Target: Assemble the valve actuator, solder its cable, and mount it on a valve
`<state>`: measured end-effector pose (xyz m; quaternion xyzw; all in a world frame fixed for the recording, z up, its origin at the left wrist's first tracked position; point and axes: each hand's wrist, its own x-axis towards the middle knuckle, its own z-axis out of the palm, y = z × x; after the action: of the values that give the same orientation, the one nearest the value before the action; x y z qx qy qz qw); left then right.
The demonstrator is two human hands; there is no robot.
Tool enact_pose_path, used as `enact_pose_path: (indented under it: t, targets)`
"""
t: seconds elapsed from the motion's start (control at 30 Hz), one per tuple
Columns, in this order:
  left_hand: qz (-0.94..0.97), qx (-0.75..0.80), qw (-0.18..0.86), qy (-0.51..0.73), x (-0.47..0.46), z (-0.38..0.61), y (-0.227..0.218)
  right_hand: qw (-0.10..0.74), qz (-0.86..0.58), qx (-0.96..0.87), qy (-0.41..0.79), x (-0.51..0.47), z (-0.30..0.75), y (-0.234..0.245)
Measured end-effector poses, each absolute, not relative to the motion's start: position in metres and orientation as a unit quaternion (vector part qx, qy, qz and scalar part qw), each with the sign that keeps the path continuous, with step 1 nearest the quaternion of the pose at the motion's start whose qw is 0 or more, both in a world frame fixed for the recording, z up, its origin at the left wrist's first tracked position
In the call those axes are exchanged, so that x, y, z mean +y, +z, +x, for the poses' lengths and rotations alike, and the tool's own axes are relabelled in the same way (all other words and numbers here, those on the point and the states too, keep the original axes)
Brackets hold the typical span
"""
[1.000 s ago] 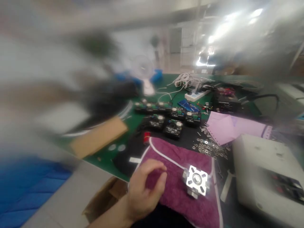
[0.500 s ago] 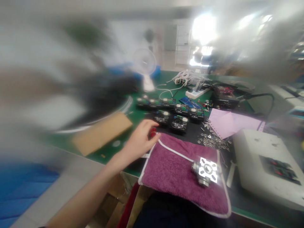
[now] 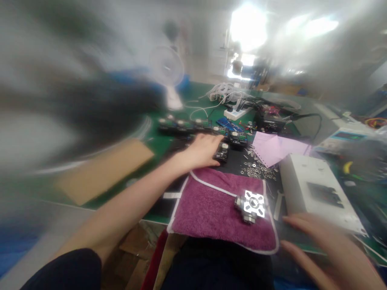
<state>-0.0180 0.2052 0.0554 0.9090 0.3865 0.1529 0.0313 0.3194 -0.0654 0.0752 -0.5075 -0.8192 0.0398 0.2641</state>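
My left hand [image 3: 203, 150] reaches far forward over the table and rests, fingers curled down, on the small black circuit modules [image 3: 238, 139] beyond the towel; whether it grips one is hidden. A shiny square metal part [image 3: 251, 204] lies on the purple towel [image 3: 208, 209] at the table's near edge. My right hand [image 3: 320, 249] comes in at the lower right, blurred, fingers stretched out and apart, holding nothing, just right of the towel.
A white box [image 3: 314, 193] stands right of the towel. Several loose washers and screws [image 3: 256, 169] lie by a pink sheet [image 3: 273, 147]. A cardboard piece [image 3: 102, 169] lies at left; a small fan [image 3: 167, 72], cables and a power strip [image 3: 236, 112] stand behind.
My left hand went from above the towel forward onto the black modules. My right hand has come into view at lower right. The view swung left and down.
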Motion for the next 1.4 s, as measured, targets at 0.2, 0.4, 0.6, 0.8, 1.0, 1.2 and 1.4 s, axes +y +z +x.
enact_pose_path:
  t: [0.2,0.4,0.6,0.8,1.0,1.2,1.4]
  targets:
    - [0.926,0.353,0.002,0.132,0.211,-0.015,0.057,0.161,-0.487,-0.858,0.019,-0.019,0.272,0.061]
    - [0.922,0.34,-0.035,0.184,0.183,-0.022,0.084,0.124,-0.492,-0.862,0.02,-0.005,0.271,0.045]
    - [0.916,0.306,-0.047,0.256,0.114,-0.064,0.112,0.139,-0.49,-0.86,0.019,-0.009,0.267,0.04]
    - [0.937,0.298,-0.011,0.185,0.045,-0.1,0.082,0.214,-0.499,-0.838,0.048,0.001,0.26,0.064]
    - [0.941,0.307,-0.018,0.143,0.031,-0.097,0.056,0.227,-0.58,-0.781,0.05,0.078,0.212,0.085]
    - [0.936,0.324,0.034,0.133,0.039,-0.09,0.058,0.204,-0.571,-0.792,0.07,0.149,0.179,0.05]
    - [0.916,0.354,0.124,0.14,0.041,-0.096,0.054,0.242,-0.547,-0.797,0.084,0.132,0.189,0.044]
